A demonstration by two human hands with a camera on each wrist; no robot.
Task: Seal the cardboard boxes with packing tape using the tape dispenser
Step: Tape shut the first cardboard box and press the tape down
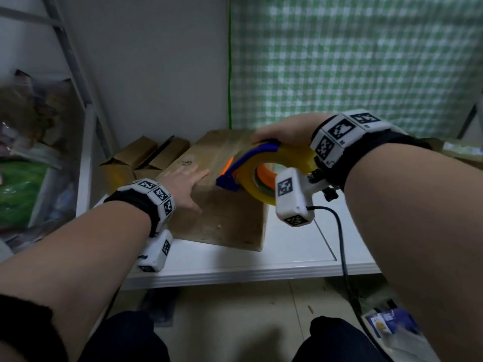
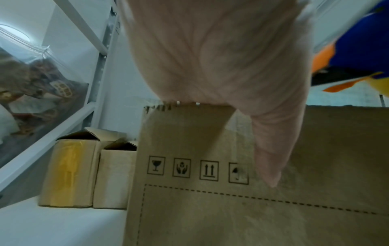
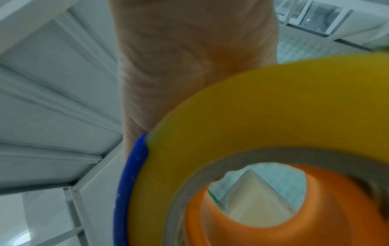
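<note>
white table (image 1: 287, 259) | your left hand (image 1: 183, 185) flat, fingers straight, on big box (image 1: 222, 218) | your right hand (image 1: 285, 129) clamped on tape dispenser (image 1: 261, 171), over the top's 3 o'clock edge | tape run not visibly finished; two small boxes (image 1: 146, 160) at 10 o'clock still open

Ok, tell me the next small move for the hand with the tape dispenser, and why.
Probably draw the tape dispenser back along the top of the large cardboard box, toward its near edge. The right hand grips the dispenser with its blue nose low over the box top, and the left hand lies flat on the box, steadying it. Whether tape already sticks cannot be told.
</note>
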